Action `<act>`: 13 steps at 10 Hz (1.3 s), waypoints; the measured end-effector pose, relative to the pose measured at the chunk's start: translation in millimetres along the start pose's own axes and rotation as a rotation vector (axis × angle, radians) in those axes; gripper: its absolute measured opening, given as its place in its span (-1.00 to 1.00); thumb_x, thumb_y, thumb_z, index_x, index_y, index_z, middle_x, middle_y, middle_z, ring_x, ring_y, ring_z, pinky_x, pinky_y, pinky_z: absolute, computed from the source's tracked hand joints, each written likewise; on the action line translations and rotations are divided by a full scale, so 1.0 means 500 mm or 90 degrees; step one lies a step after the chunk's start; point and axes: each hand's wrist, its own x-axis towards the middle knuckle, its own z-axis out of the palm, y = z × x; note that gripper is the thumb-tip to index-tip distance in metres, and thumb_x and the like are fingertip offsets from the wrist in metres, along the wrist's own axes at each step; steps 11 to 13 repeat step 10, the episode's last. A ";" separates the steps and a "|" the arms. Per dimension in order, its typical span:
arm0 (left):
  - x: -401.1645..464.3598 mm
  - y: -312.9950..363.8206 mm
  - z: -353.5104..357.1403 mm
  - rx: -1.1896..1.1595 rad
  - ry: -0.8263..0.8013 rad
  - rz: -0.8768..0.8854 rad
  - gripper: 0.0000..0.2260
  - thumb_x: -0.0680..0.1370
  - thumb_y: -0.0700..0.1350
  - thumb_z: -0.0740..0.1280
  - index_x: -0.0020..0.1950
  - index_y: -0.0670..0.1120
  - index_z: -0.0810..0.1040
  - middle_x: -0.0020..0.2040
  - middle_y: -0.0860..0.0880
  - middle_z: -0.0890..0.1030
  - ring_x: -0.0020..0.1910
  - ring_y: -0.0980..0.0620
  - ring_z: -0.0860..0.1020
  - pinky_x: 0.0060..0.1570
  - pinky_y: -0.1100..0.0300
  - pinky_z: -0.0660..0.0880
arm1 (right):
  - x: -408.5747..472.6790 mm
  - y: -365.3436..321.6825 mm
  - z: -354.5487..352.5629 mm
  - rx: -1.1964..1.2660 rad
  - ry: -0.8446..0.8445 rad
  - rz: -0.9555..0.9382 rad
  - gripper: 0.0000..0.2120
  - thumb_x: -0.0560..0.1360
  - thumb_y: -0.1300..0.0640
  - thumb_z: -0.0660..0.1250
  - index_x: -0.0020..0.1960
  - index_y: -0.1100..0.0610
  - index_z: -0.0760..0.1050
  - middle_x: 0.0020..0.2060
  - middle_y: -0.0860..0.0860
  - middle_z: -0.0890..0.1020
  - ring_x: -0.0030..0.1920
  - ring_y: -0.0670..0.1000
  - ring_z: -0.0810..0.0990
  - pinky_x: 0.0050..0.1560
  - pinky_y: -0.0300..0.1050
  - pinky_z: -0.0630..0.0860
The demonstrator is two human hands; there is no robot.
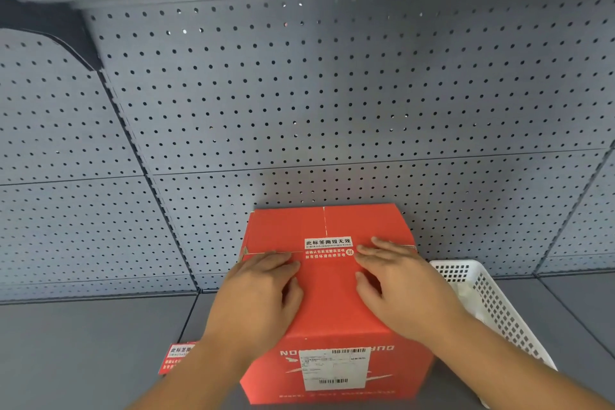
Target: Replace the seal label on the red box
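The red box [327, 306] stands on the grey shelf, with a white shipping label [334, 368] on its front face. A red and white seal label [327, 248] lies across the seam of the top flaps. My left hand [263, 289] rests flat on the box top, left of the seal label. On the other side, my right hand [399, 280] also lies flat, its fingertips next to the label's right end. Neither hand holds anything. Another seal label [176, 358] lies on the shelf left of the box, partly hidden by my left forearm.
A white perforated plastic basket [482, 289] stands right of the box, close to my right forearm. A grey pegboard wall [299, 93] rises directly behind the box. The grey shelf surface [83, 353] extends to the left.
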 end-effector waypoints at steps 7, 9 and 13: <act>-0.077 0.097 -0.054 0.020 -0.007 -0.109 -0.48 0.54 0.18 0.13 0.47 0.07 0.40 0.21 0.07 0.63 0.22 -0.07 0.56 0.22 -0.11 0.48 | -0.109 -0.023 -0.057 0.038 0.041 0.025 -0.52 0.64 -0.21 -0.02 0.36 -0.05 0.51 0.27 -0.09 0.65 0.30 0.01 0.55 0.29 0.06 0.47; -0.116 0.116 -0.080 -0.005 -0.013 -0.105 -0.54 0.57 0.23 0.13 0.39 0.07 0.42 0.14 0.08 0.62 0.12 -0.05 0.57 0.14 -0.06 0.49 | -0.158 -0.065 -0.087 0.028 0.047 0.034 -0.49 0.64 -0.22 -0.06 0.35 -0.05 0.51 0.26 -0.11 0.64 0.27 -0.01 0.56 0.27 0.05 0.48; -0.138 0.114 -0.096 -0.091 -0.016 -0.114 -0.55 0.56 0.28 0.13 0.32 0.08 0.48 0.11 0.09 0.63 0.06 0.00 0.58 0.09 -0.04 0.52 | -0.186 -0.089 -0.106 0.020 0.059 0.055 -0.46 0.62 -0.24 -0.09 0.35 -0.06 0.50 0.25 -0.11 0.65 0.24 0.00 0.57 0.23 0.05 0.51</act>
